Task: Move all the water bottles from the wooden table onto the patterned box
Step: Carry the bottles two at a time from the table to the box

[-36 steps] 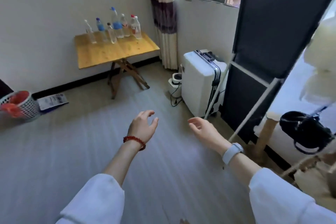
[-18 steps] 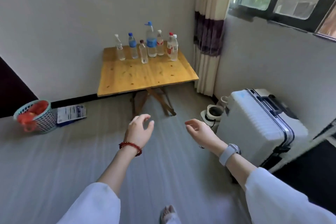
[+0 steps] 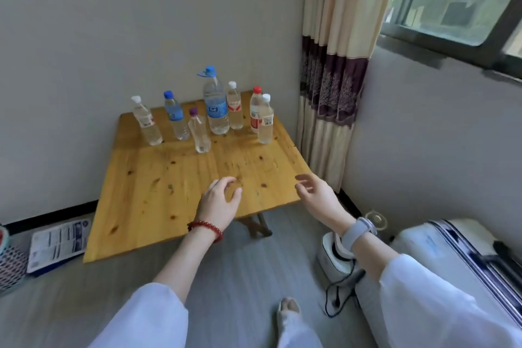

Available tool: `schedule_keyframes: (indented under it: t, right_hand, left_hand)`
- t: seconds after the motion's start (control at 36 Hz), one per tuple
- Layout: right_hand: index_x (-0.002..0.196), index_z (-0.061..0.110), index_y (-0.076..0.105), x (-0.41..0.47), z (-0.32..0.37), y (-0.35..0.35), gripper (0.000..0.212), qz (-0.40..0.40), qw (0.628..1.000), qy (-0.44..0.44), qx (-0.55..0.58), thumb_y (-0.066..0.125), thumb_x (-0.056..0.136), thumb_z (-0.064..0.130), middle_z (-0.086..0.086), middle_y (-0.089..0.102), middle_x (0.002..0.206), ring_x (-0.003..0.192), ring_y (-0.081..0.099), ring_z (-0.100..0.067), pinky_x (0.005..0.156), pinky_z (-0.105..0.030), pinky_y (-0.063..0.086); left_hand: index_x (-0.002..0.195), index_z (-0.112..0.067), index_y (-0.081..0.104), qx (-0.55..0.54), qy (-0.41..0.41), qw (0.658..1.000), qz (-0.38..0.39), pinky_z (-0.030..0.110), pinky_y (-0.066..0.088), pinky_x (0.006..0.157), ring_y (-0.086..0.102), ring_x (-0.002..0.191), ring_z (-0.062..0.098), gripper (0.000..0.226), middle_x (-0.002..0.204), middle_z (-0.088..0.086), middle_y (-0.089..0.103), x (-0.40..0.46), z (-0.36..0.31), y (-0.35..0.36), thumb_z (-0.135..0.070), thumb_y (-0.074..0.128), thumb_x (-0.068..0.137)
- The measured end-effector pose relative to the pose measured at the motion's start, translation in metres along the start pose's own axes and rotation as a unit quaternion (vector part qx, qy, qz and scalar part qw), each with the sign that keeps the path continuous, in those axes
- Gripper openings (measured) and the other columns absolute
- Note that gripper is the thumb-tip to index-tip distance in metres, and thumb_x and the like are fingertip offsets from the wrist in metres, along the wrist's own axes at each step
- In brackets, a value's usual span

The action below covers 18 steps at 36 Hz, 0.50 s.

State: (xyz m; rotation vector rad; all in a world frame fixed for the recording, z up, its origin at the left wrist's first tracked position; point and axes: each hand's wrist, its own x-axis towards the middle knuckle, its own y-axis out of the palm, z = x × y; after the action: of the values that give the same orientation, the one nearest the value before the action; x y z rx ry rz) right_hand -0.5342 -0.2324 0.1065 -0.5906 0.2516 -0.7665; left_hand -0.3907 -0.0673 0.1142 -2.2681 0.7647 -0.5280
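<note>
Several water bottles stand upright along the far edge of the wooden table (image 3: 158, 195). The tallest is a large blue-labelled bottle (image 3: 215, 107); a small purple-capped bottle (image 3: 199, 133) stands nearest to me, and a red-labelled bottle (image 3: 256, 113) stands on the right behind a white-capped bottle (image 3: 265, 121). My left hand (image 3: 219, 203) hovers over the table's near edge, fingers loosely curled and holding nothing. My right hand (image 3: 317, 195) hangs just off the table's near right corner, fingers relaxed and empty. The patterned box is out of view.
A white suitcase (image 3: 452, 257) lies at the lower right, beside a small white appliance (image 3: 336, 257) with a black cord. A curtain (image 3: 333, 79) hangs right of the table. A mesh basket (image 3: 11, 263) and a leaflet (image 3: 59, 243) sit on the floor at left.
I have walked toward the table, which now fills the middle of the view. Both hands have risen and moved forward, from over the floor to the table's near edge.
</note>
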Motion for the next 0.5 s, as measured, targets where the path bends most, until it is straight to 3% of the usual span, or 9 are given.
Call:
schedule_keyframes:
  t: [0.08,0.19,0.33,0.5]
  right_hand:
    - [0.126,0.015,0.046,0.080,-0.009,0.002,0.034,-0.006,1.000,-0.001,0.006,0.044,0.094,0.026,-0.006,0.059,0.119,0.087,0.053,-0.010,0.062,-0.015,0.042]
    - [0.134,0.016,0.036,0.182,-0.016,0.009,0.046,-0.016,1.000,0.009,0.012,0.048,0.092,0.032,-0.008,0.053,0.128,0.103,0.056,-0.018,0.087,-0.033,0.048]
    - [0.139,0.012,0.028,0.294,-0.018,0.028,0.064,0.005,1.000,0.016,0.000,0.056,0.087,0.036,-0.013,0.040,0.141,0.126,0.044,-0.025,0.100,-0.036,0.041]
    - [0.144,0.007,0.013,0.389,-0.021,0.071,0.086,0.022,0.998,0.058,0.032,0.066,0.081,0.035,-0.016,0.023,0.149,0.138,0.025,-0.028,0.111,-0.041,0.029]
  left_hand:
    - [0.114,-0.012,0.057,-0.001,-0.016,1.000,-0.004,0.021,0.036,0.087,0.054,0.107,0.019,0.027,0.115,0.006,0.058,0.071,0.006,0.022,-0.023,0.054,0.089]
    - [0.116,-0.013,0.056,-0.004,-0.041,0.999,-0.002,0.021,0.037,0.086,0.053,0.107,0.017,0.029,0.117,0.006,0.058,0.157,0.015,0.046,-0.024,0.053,0.089]
    - [0.116,-0.015,0.055,-0.011,-0.067,0.998,-0.009,0.022,0.038,0.085,0.053,0.109,0.017,0.028,0.120,0.003,0.057,0.229,0.032,0.063,-0.024,0.053,0.090]
    - [0.116,-0.016,0.055,-0.026,-0.096,0.995,-0.010,0.023,0.040,0.085,0.054,0.108,0.015,0.027,0.120,0.002,0.057,0.294,0.063,0.076,-0.022,0.053,0.089]
